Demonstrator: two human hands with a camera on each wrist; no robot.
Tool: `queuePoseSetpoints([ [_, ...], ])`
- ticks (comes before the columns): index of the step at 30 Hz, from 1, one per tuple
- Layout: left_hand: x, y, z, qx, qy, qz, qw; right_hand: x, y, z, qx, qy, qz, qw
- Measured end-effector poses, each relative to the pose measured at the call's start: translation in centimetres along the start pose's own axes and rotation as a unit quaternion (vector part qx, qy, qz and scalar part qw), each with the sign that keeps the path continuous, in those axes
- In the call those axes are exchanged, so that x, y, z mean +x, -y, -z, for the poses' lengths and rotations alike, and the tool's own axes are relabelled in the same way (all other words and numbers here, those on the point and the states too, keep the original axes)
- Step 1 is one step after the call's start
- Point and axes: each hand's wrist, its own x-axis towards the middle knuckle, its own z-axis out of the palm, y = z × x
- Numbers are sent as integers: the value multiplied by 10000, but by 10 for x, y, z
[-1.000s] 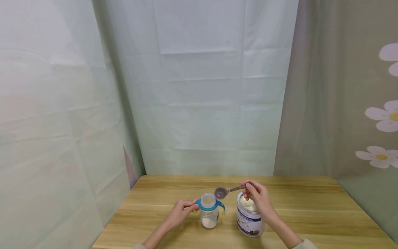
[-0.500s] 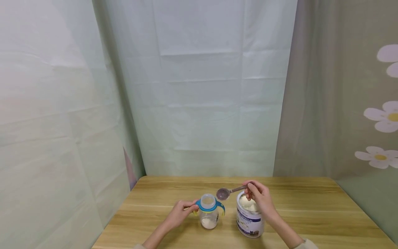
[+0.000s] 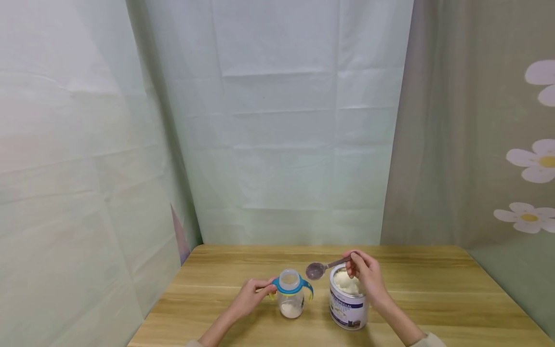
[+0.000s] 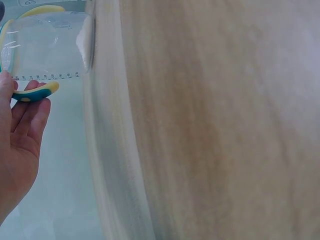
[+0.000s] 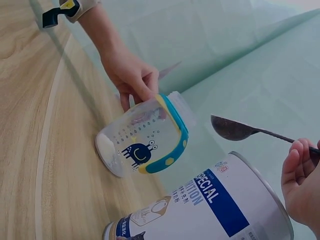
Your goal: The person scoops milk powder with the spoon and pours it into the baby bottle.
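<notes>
A clear baby bottle (image 3: pixel 291 303) with a blue and yellow two-handled collar stands uncapped on the table, white powder at its bottom. My left hand (image 3: pixel 251 298) pinches its left handle (image 4: pixel 37 93) between thumb and fingers. To the right stands an open tin (image 5: pixel 210 205), full of pale powder (image 3: pixel 347 283). My right hand (image 3: pixel 366 274) grips the end of a dark measuring spoon (image 3: pixel 315 271) above the tin. The spoon's bowl hangs between bottle mouth and tin; it looks empty in the head view. A dark cartoon figure (image 5: pixel 139 152) is printed on the bottle.
The wood-grain table (image 3: pixel 217 274) has a rounded back left corner. Pale curtains (image 3: pixel 277 144) hang behind it and at the left, with a flowered one (image 3: pixel 529 218) on the right. A small wrist device (image 5: pixel 60 14) sits at the left cuff.
My right hand has drawn the measuring spoon slightly to the right, away from the bottle's mouth and closer to the tin. The left hand and bottle have stayed in place.
</notes>
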Motion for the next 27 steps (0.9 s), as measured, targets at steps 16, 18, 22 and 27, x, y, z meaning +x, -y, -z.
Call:
queuePoseSetpoints([
  [16, 0, -1, 1, -92, 36, 126, 9999, 0, 1, 4, -102, -172, -279, 9994],
  [18, 0, -1, 2, -96, 45, 135, 9999, 0, 1, 5, -93, -216, -324, 9992],
  [22, 1, 0, 2, -40, 27, 83, 10000, 0, 2, 7, -87, -250, -344, 9991],
  [27, 0, 1, 1, 100, 29, 39, 9999, -1, 2, 9, -63, -280, -352, 9990],
])
